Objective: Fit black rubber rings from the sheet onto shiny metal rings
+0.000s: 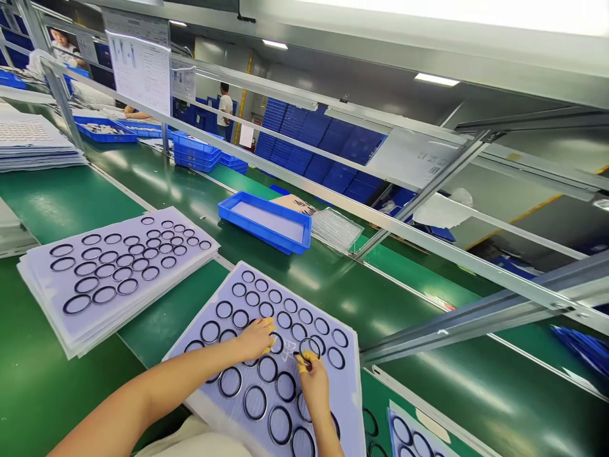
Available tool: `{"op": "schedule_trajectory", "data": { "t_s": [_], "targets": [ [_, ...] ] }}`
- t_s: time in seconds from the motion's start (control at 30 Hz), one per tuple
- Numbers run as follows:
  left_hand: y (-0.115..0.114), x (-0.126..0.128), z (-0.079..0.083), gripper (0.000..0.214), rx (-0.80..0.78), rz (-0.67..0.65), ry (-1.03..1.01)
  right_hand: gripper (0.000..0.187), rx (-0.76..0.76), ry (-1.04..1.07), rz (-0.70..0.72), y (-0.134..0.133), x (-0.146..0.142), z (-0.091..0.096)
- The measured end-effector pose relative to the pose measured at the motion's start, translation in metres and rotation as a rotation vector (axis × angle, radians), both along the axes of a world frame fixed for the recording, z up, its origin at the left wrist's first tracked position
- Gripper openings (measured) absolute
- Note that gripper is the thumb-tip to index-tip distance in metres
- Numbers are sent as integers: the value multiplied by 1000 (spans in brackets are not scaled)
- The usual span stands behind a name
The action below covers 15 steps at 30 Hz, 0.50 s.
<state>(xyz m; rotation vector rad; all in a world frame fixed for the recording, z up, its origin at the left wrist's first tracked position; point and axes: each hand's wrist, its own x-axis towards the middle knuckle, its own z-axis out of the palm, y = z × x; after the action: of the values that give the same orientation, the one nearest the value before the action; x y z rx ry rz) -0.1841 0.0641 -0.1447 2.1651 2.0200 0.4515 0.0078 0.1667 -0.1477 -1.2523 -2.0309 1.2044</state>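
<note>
My right hand (pixel 313 377) pinches a black ring (pixel 310 348), raised slightly and tilted over the sheet. Yellow covers sit on the fingertips of both hands. My left hand (pixel 257 338) is over the middle of the sheet with its fingers a little apart, by the left edge of another black ring (pixel 276 343) that lies flat. Below both hands is a pale lilac sheet (pixel 349 393) carrying several rows of black rings of differing sizes. My left forearm covers some of the rings.
To the left, a stack of sheets (pixel 40 279) bears more rings. Beyond lies a blue tray (pixel 264 219) on the green belt, with stacked blue trays (pixel 196 151) farther off. A metal frame (pixel 457 333) slants in on the right. Other people are in the background.
</note>
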Motion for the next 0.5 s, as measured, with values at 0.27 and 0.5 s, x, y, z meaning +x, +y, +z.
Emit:
{"op": "schedule_trajectory", "data": {
  "t_s": [0.27,0.5],
  "targets": [
    [-3,6,0,13,20,33,-13,49,120,-5,31,-8,-5,-5],
    [4,22,5,17,57,37,-78,64,80,-39,-115,1,23,-8]
  ]
}}
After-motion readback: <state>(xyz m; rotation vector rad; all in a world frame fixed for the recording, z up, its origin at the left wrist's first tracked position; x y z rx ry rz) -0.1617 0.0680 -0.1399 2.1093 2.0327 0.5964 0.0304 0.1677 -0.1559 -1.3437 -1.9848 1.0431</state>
